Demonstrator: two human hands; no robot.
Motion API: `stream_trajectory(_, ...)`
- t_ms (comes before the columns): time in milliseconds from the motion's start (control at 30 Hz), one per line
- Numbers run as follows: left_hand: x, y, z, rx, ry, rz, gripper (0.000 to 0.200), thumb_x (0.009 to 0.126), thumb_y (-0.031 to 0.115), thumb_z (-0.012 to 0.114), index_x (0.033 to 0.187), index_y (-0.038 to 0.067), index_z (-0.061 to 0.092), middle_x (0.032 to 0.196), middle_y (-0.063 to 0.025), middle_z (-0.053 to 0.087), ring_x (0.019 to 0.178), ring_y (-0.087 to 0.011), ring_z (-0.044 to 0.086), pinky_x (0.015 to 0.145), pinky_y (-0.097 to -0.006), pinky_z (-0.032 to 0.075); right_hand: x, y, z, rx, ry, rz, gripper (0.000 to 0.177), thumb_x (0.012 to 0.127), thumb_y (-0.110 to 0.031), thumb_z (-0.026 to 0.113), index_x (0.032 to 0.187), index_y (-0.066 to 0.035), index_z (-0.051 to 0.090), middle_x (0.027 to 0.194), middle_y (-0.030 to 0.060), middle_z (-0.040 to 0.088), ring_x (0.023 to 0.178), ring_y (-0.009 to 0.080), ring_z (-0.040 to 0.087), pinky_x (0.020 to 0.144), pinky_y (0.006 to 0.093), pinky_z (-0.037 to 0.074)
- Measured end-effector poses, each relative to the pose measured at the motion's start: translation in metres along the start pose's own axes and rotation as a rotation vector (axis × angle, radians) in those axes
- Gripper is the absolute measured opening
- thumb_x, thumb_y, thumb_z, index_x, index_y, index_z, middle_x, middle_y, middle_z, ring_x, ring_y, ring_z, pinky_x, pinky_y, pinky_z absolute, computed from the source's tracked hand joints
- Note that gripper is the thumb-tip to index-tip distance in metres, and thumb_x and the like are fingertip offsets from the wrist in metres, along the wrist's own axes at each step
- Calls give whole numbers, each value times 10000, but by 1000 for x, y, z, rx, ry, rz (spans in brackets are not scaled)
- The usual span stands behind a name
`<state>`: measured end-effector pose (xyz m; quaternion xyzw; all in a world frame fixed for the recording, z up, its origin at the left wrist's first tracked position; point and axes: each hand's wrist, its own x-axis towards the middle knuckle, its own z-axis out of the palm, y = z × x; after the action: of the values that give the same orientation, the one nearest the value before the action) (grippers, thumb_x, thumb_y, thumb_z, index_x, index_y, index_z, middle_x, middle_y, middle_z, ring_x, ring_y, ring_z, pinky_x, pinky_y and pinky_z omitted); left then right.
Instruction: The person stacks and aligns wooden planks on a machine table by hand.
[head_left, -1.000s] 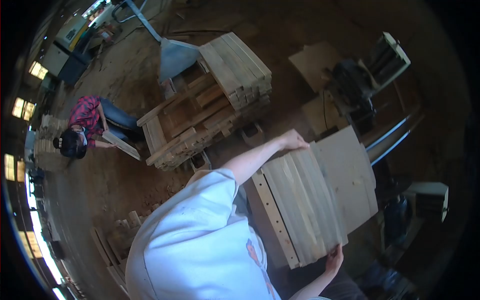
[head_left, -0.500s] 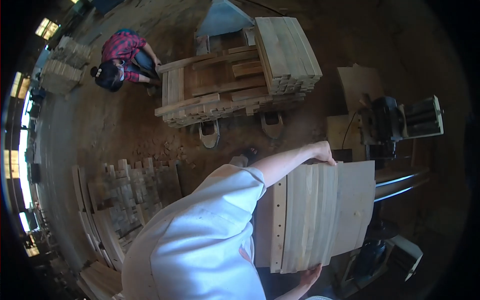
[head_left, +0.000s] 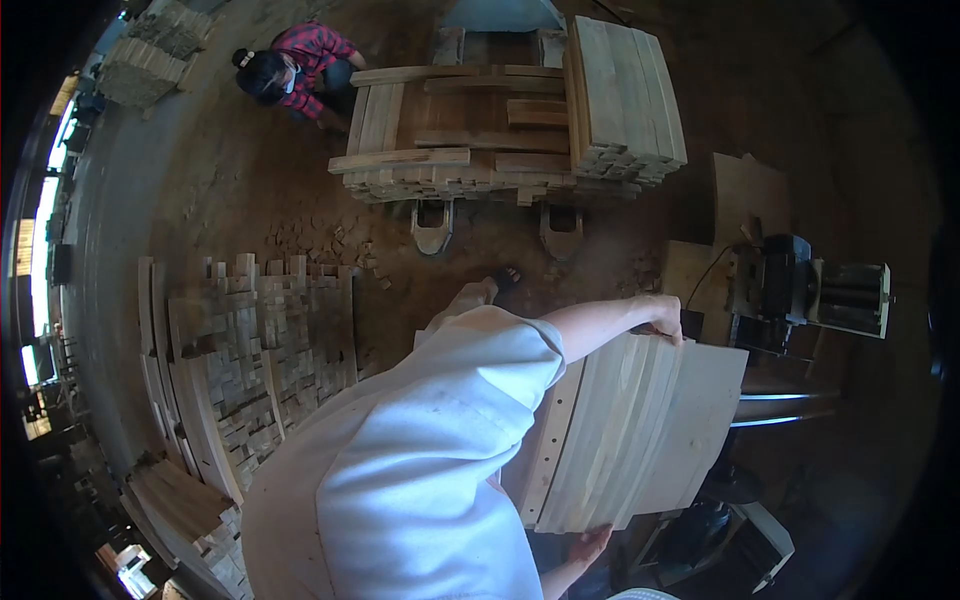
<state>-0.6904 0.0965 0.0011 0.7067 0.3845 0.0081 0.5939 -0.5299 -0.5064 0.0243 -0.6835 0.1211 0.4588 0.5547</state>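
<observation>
Bare dirt floor [head_left: 230, 230] lies open between one loaded pallet [head_left: 470, 135] and rows of small offcut blocks [head_left: 270, 340]; one person [head_left: 290, 70] crouches at the pallet's left end; one dark machine [head_left: 800, 285] stands close on the right. One bundle of flat, pale boards [head_left: 640, 430], too tightly fanned to count, is held on edge; the left hand [head_left: 660, 315] grips its top edge; the right hand [head_left: 585, 545] cups its bottom edge; the board nearest the body has a row of drilled holes.

Dusty workshop floor [head_left: 230, 200], stacked timber [head_left: 625, 90]
</observation>
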Motion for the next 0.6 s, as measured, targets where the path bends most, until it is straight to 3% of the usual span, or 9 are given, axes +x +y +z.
stream_trajectory(133, 4, -4, 2, -78, -44, -31, 437, 643, 388, 801, 849, 5, 754, 861, -146, 732, 811, -255, 689, 755, -386, 527, -5, -2, 9, -11, 26, 16, 484, 892, -445, 654, 1253, -136, 566, 1243, 37, 564, 1151, 198, 527, 898, 375, 463)
stream_trajectory(200, 4, -2, 5, -107, -35, -53, 438, 636, 375, 801, 821, -18, 742, 812, -147, 719, 755, -263, 680, 719, -389, 526, -6, -3, 22, 30, 167, -14, 444, 912, -472, 629, 1205, -142, 583, 1036, -29, 631, 802, 109, 593, 565, 251, 459)
stream_trajectory(300, -11, 9, -5, -174, -70, -111, 396, 641, 348, 802, 789, -13, 736, 782, -131, 705, 710, -233, 661, 667, -379, 520, -2, -7, 24, -45, 257, -2, 437, 911, -473, 629, 1189, -139, 585, 1022, -45, 618, 719, 97, 558, 521, 254, 431)
stream_trajectory(333, -16, 13, -9, -229, -109, -149, 369, 646, 329, 803, 776, -9, 733, 773, -121, 698, 690, -214, 649, 640, -372, 514, -2, -6, 23, -40, 254, 1, 437, 911, -473, 629, 1189, -139, 585, 1022, -45, 618, 719, 97, 558, 521, 254, 431)
stream_trajectory(400, -15, 10, -8, -250, -108, -155, 355, 655, 325, 809, 762, -4, 731, 757, -106, 691, 673, -199, 638, 619, -366, 507, 0, -5, 15, -36, 115, 21, 581, 885, -473, 653, 1331, -128, 513, 1291, 38, 528, 1180, 219, 503, 948, 412, 453)
stream_trajectory(567, -31, -4, -16, -231, -119, -52, 359, 680, 343, 845, 782, 14, 742, 751, -65, 694, 673, -174, 635, 612, -335, 509, 4, 20, -8, 22, 31, 2, 617, 916, -480, 611, 1405, -145, 438, 1339, 82, 500, 1205, 254, 494, 978, 421, 445)
stream_trajectory(600, -41, -11, -22, -256, -137, -54, 343, 688, 324, 844, 805, 17, 745, 764, -61, 699, 680, -167, 638, 628, -320, 514, 1, 37, -17, 61, -16, 31, 378, 906, -430, 656, 1114, -144, 523, 1019, 30, 528, 923, 179, 481, 797, 355, 424)
